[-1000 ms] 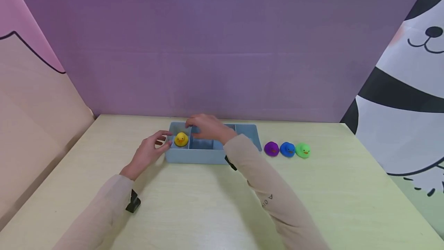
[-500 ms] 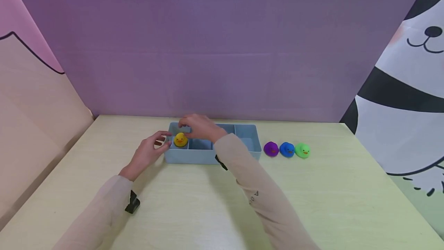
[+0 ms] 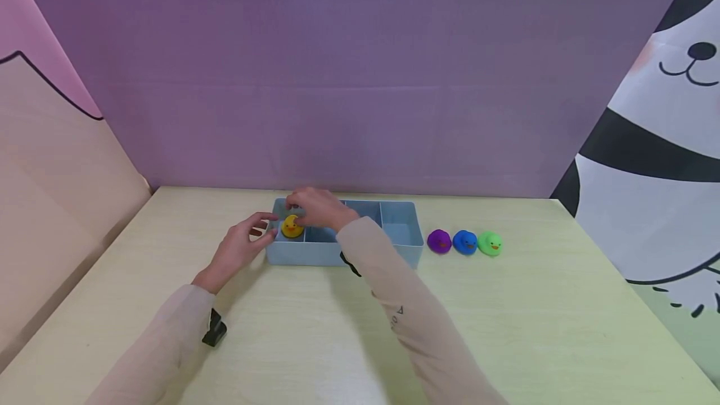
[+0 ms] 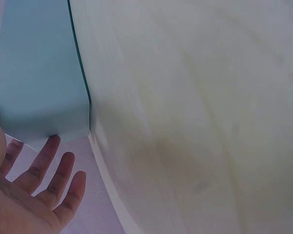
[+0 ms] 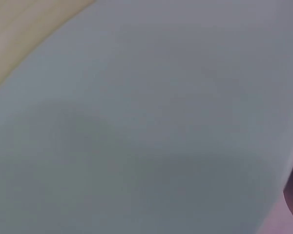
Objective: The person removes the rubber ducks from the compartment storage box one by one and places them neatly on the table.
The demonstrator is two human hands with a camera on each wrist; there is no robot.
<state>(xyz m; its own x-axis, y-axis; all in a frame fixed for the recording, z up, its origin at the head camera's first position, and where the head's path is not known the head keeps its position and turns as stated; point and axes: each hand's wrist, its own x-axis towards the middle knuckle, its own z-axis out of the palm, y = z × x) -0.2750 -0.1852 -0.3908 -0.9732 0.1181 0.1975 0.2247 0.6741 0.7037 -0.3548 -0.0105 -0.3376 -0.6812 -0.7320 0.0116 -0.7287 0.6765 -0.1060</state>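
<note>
A yellow rubber duck (image 3: 292,226) sits in the leftmost compartment of a light blue divided box (image 3: 315,255). My right hand (image 3: 320,207) reaches over the box from the right. Its thumb tip overlaps the duck's right side, and its curved fingers are behind and above the duck, spread apart from the thumb. My left hand (image 3: 239,244) is at the box's left end; in the left wrist view its fingers (image 4: 63,173) are spread, with one fingertip right at the end wall. The box's wall (image 5: 151,112) fills most of the right wrist view, which hides the duck.
Purple (image 3: 439,242), blue (image 3: 465,242) and green (image 3: 490,244) rubber ducks stand in a row on the table (image 3: 534,305), just right of the box. A purple backdrop (image 3: 360,80) rises behind the table's far edge.
My right hand has moved left across the box to the yellow duck, uncovering more of the right compartments. The left hand and the ducks have stayed in place.
</note>
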